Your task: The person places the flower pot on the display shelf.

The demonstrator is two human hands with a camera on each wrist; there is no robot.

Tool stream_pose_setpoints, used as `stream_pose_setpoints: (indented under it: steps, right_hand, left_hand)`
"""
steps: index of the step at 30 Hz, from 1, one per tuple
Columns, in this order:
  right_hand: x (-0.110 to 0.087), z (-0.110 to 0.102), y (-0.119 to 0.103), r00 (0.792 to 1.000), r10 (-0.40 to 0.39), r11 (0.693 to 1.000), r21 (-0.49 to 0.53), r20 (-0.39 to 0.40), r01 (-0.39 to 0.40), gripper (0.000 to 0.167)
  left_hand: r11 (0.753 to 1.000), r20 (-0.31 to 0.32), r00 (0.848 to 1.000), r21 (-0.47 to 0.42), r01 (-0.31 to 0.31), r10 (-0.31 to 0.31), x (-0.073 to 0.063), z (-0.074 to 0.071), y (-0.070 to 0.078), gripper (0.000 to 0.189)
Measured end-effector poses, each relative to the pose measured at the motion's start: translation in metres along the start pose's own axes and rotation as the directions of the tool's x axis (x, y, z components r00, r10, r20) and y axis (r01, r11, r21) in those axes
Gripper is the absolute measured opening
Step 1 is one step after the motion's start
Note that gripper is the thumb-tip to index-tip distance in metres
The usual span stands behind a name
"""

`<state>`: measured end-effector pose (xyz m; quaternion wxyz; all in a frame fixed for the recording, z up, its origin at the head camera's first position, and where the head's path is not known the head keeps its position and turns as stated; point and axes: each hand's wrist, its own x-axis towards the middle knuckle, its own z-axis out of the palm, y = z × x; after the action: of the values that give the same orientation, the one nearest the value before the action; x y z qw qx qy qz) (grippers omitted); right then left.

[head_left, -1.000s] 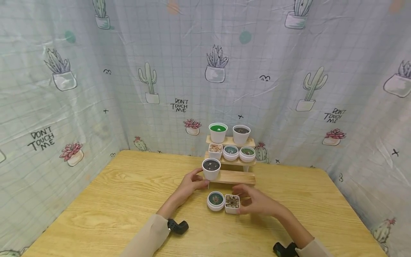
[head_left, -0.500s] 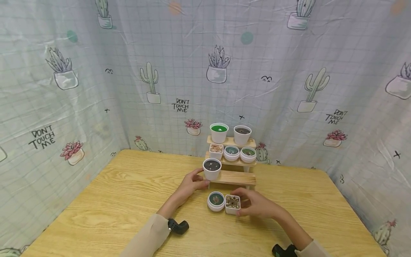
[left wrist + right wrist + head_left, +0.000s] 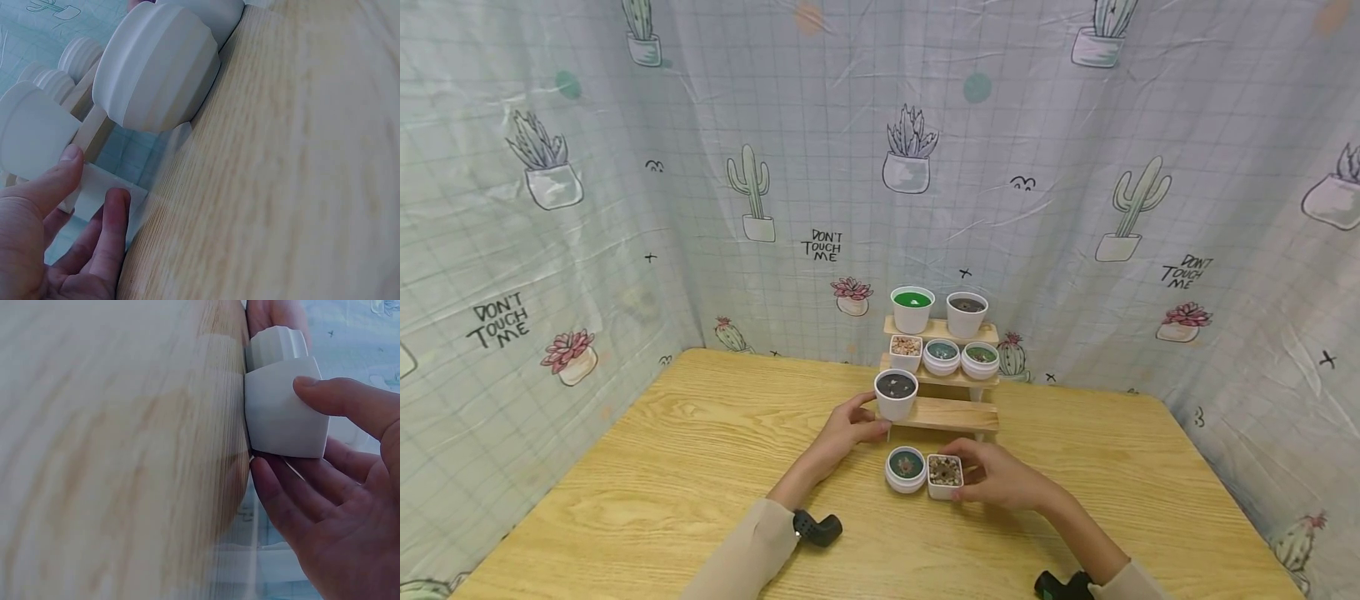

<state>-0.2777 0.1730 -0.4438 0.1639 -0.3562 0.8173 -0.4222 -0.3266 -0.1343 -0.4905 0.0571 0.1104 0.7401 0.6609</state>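
Note:
My left hand (image 3: 844, 432) holds a round white flowerpot (image 3: 895, 405) with dark filling at the left end of the wooden stand's lowest step (image 3: 955, 413). In the left wrist view the thumb (image 3: 65, 165) lies where this pot meets the board; the other fingers curl beside the stand's white leg. On the table, my right hand (image 3: 1006, 477) grips a square white pot (image 3: 284, 412) topped with pebbles, thumb on one face and fingers about the far side. Beside that pot sits a squat round white pot (image 3: 906, 470) with a green top.
Behind, the middle step bears a square pebbled pot (image 3: 906, 353) and two round pots (image 3: 941, 358). Two taller white pots (image 3: 912, 310) stand on the top step. A cactus-print curtain (image 3: 805, 167) surrounds the wooden table (image 3: 722, 433).
My right hand's fingers have closed in on the square pot. The left hand and the pots keep their places; the head view has shifted slightly.

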Motion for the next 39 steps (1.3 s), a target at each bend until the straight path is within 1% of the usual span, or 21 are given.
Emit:
stream_pose_setpoints:
  steps: [6, 12, 20, 26, 33, 39]
  right_hand:
    - [-0.0010, 0.0003, 0.0000, 1.000, 0.006, 1.000, -0.004, -0.016, -0.006, 0.053]
    - [-0.0016, 0.0005, -0.0007, 0.999, 0.016, 1.000, 0.023, -0.030, -0.015, 0.054]
    - [0.0000, -0.0007, -0.0030, 0.999, 0.038, 0.997, 0.069, -0.028, -0.036, 0.054]
    - [-0.0008, -0.0014, -0.0029, 0.999, 0.045, 0.997, 0.065, -0.030, -0.043, 0.054]
    - [-0.0021, -0.0046, -0.0040, 0.996, 0.077, 0.995, 0.073, -0.039, -0.074, 0.052]
    - [-0.0019, -0.0058, -0.0046, 0.996, 0.073, 0.994, 0.088, -0.041, -0.069, 0.053]
  left_hand:
    - [1.000, -0.009, 1.000, 0.009, 0.002, -0.001, -0.0025, 0.0007, 0.0030, 0.072]
    - [1.000, -0.021, 1.000, 0.021, -0.001, 0.001, -0.0031, 0.0007, 0.0038, 0.070]
    - [1.000, -0.011, 1.000, 0.018, -0.008, 0.008, -0.0018, 0.0004, 0.0026, 0.069]
    - [1.000, -0.009, 1.000, 0.019, -0.010, 0.010, -0.0023, -0.0001, 0.0015, 0.068]
    - [1.000, -0.012, 1.000, 0.016, -0.007, 0.007, -0.0025, 0.0003, 0.0011, 0.069]
    - [1.000, -0.012, 1.000, 0.015, -0.005, 0.005, -0.0021, 0.0007, 0.0017, 0.070]
